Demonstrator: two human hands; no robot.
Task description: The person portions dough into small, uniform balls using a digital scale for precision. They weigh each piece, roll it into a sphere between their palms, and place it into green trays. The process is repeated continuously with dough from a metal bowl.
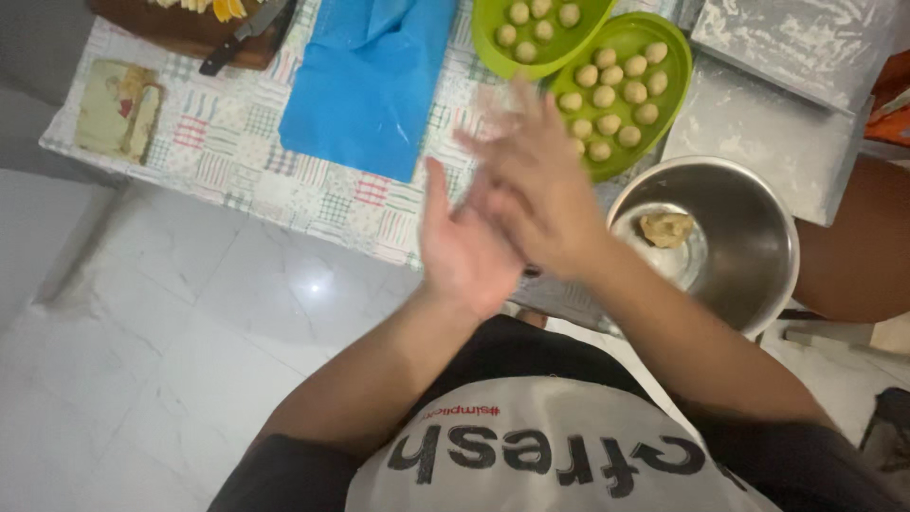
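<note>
Dough, I judge, is hidden between my flat left hand (pixel 471 248) and right hand (pixel 531 194) pressed together beside the counter (pixel 237 171), and it may slip to the floor (pixel 190 332).

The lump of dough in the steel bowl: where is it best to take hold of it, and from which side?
Probably from above. The lump of dough lies alone on the bottom of the steel bowl, whose high walls block the sides. Pinch its two flanks with the fingertips; it looks soft and irregular.
</note>
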